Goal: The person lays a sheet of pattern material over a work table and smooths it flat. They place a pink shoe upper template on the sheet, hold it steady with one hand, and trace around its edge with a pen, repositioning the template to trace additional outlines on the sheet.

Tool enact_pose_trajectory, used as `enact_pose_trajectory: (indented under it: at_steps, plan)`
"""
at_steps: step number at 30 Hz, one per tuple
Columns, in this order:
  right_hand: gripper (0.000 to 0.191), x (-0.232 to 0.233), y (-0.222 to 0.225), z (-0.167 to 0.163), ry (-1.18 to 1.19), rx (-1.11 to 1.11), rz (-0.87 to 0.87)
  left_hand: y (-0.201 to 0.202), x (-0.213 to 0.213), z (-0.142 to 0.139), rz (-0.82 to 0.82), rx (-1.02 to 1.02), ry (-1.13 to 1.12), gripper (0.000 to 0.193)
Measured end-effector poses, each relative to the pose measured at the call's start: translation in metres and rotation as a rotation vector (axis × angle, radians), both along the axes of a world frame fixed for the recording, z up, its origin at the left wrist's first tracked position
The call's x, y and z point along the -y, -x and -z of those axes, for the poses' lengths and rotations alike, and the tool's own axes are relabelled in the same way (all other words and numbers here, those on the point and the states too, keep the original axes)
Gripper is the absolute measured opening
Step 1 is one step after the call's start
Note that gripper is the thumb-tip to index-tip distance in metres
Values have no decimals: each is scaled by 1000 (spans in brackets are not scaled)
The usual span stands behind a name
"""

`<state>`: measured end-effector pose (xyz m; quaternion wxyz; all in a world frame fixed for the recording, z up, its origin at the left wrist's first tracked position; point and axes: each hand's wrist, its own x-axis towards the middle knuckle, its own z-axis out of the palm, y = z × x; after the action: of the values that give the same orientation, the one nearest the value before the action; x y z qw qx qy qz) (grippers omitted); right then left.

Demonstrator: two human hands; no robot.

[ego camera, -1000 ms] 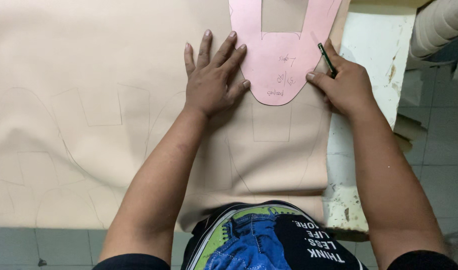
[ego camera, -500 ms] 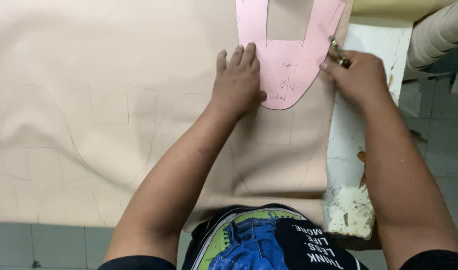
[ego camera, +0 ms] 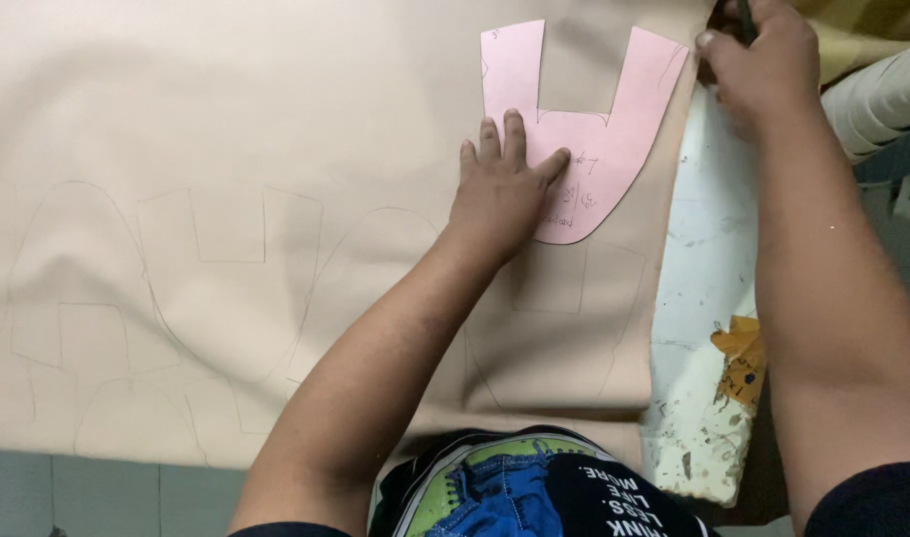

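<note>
The right hand (ego camera: 763, 60) has run its pen (ego camera: 745, 12), pinched in a closed grip, up to the pink template's (ego camera: 584, 149) far arm tip; the left hand (ego camera: 499, 194), fingers spread flat, presses the template onto the beige sheet (ego camera: 226, 119).

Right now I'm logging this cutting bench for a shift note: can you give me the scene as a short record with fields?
Surface: beige sheet material spread flat, covered in traced U-shaped outlines
Template: pink U-shaped card pattern lying on the sheet near its right edge
Left hand: pressed flat on the template
Right hand: gripping a dark pen at the template's upper right arm
Beside sheet: worn white table edge
</note>
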<state>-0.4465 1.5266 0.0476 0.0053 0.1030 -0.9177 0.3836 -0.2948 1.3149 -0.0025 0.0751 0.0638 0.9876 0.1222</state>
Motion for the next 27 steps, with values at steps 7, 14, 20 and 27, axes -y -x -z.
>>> enact_pose_trajectory:
  at_steps: [7, 14, 20, 27]
  plan:
    - [21, 17, 11, 8, 326, 1, -31, -22, 34, 16, 16, -50, -272, 65]
    - [29, 4, 41, 11, 2, 65, -25, -25, 31, 24, 25, -119, -204, 60]
    - [64, -12, 55, 14, -791, -116, -164, -30, 31, 16, 15, -136, -238, 50]
    - [18, -24, 71, 23, -669, -318, -51, -25, 29, 16, 81, -151, -220, 68]
